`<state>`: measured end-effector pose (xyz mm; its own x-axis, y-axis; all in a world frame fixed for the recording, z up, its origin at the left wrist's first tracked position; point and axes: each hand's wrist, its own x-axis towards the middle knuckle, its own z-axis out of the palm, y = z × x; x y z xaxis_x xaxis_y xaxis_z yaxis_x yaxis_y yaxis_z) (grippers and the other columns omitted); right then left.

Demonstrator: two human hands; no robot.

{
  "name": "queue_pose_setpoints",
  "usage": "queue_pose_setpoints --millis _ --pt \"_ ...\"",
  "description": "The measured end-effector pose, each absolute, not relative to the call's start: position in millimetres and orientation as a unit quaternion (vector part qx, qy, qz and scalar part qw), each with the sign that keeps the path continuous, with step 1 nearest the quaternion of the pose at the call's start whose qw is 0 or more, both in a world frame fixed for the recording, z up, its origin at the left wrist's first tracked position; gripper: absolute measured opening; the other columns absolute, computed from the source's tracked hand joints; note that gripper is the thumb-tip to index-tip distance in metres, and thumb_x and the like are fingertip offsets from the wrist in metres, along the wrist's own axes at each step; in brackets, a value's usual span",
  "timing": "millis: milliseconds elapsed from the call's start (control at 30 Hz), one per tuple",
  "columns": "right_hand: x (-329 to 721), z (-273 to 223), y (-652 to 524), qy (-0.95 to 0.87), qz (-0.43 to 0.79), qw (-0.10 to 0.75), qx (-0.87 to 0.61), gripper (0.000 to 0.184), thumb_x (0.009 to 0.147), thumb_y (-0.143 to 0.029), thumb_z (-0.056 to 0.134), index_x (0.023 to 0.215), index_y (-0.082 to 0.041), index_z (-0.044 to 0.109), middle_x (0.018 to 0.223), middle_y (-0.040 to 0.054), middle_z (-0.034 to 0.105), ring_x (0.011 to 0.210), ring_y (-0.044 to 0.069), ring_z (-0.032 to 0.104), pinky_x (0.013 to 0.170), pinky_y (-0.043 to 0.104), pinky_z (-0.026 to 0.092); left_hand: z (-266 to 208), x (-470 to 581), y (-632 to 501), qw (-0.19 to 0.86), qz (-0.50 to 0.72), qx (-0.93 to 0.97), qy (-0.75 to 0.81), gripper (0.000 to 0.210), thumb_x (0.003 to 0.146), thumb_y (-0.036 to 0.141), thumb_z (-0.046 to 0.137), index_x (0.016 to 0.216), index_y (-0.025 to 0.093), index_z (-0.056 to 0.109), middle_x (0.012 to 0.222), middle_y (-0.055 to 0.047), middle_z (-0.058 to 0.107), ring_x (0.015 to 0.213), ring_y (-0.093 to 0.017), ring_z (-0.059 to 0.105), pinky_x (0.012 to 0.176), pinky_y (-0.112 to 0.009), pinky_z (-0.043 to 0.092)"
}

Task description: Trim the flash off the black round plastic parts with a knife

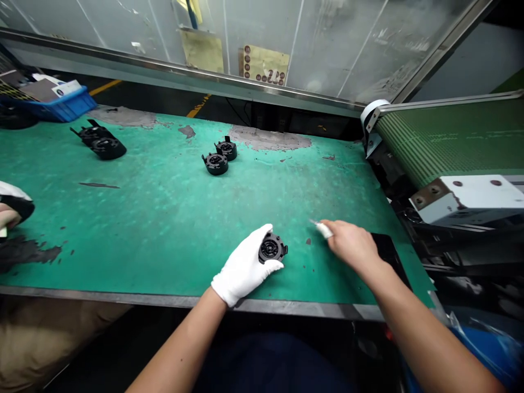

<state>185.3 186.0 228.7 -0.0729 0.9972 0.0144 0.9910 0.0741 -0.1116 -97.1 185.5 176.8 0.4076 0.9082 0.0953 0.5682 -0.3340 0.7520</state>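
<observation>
Where the worn green rubber bench mat fills the station, items run by size: ribbed green conveyor belt at right; blue plastic bin far left; pairs of black moulded parts and beyond reach. White-gloved left hand, fingers closed around a round black plastic part held at the near edge. Bare right hand pinching a small pale blade-like tool (kind unclear). Trimming would likely go best with the part held steady and the tool angled away from the glove. A co-worker's hand is cut off at left.
</observation>
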Motion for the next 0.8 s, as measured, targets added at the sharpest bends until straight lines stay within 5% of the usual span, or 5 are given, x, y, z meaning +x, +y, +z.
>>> queue_pose_setpoints --millis 233,367,600,800 --pt "196.4 228.7 165.3 -0.765 0.116 0.112 -0.624 0.038 0.094 -0.022 0.044 0.126 -0.023 0.065 0.121 0.0057 0.074 0.104 0.023 0.070 0.085 0.032 0.054 207.4 -130.2 204.3 0.414 0.181 0.816 0.360 0.061 0.089 0.039 0.068 0.146 0.039 0.047 0.152 0.006 0.051 0.141 -0.022 0.049 0.121 -0.041 0.038" --pt "183.0 228.5 147.8 -0.796 0.176 0.113 -0.568 0.037 0.092 -0.020 0.046 0.122 -0.023 0.067 0.121 0.0050 0.074 0.107 0.022 0.070 0.088 0.032 0.054 210.0 -151.4 207.0 0.446 0.309 0.714 0.442 0.053 0.094 0.045 0.059 0.144 0.029 0.050 0.153 -0.003 0.050 0.143 -0.026 0.046 0.122 -0.045 0.036" --pt "154.5 233.4 160.9 -0.832 0.197 0.078 -0.512 0.034 0.098 -0.027 0.048 0.125 -0.030 0.068 0.117 0.0002 0.075 0.102 0.019 0.070 0.087 0.030 0.052 183.7 -118.0 165.6 0.381 0.323 0.698 0.513 0.109 0.067 0.055 0.086 0.155 0.027 0.028 0.163 -0.011 0.032 0.150 -0.033 0.033 0.125 -0.053 0.028" --pt "136.6 234.1 186.7 -0.847 0.159 0.019 -0.507 0.033 0.095 -0.029 0.052 0.121 -0.035 0.071 0.108 -0.0013 0.077 0.096 0.022 0.071 0.078 0.031 0.051 168.0 -93.8 157.8 0.324 0.358 0.690 0.539 0.093 0.074 0.036 0.079 0.151 0.016 0.031 0.141 -0.014 0.054 0.132 -0.028 0.054 0.117 -0.046 0.042"
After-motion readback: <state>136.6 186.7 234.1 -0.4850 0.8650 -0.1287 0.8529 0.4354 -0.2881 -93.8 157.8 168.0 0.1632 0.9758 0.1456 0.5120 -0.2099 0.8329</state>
